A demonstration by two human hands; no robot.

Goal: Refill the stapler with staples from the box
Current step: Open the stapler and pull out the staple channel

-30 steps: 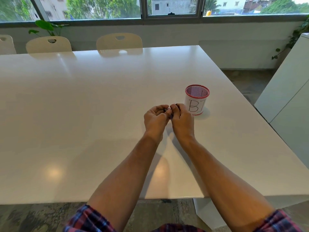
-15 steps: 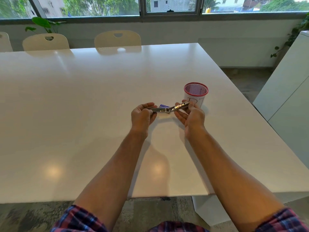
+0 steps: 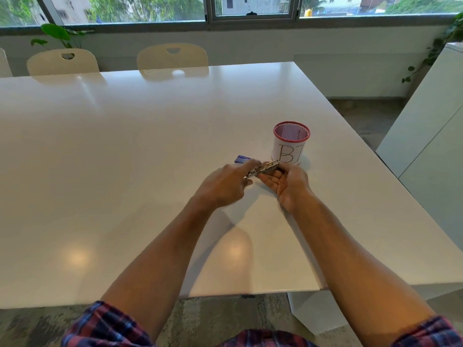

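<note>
We're at a big glossy white rectangular surface point(image 3: 125, 159), w/ two cream plastic chairs point(image 3: 172, 57) along its far edge. Nearly all of it is bare; everything sits toward the right edge, roughly mid-depth.

Next in size: a red wire-mesh pen cup wrapped in white paper w/ handwritten letters point(image 3: 290, 146), upright near the right edge.

Our right hand point(image 3: 286, 182) is palm-up, fingers loosely curled, cradling the small silver metal stapler point(image 3: 263, 169) from below, just in front of the cup. Our left hand point(image 3: 225, 187) is motion-blurred, palm-down, fingers reaching over the stapler's left end; can't tell if it grips anything or is just touching.

The stapler looks hinged open, but blur hides the details. Its long axis runs approx. left-right along the surface, tilted: the right end is higher and nearer the cup, the left end dips toward the left hand. Which end is the nose, we can't tell.

Smallest: a small blue-and-white cardboard staple box point(image 3: 242, 159), lying flat just behind the left hand, partly hidden by the fingers.

Step in hand, as we judge it: stapler open, staples not yet fetched. To do it well, we should keep the right hand steady w/ the channel facing up, and let the left go for the box. Take out one strip w/o snapping it, seat it legs-down in the channel, then close till it clicks.
</note>
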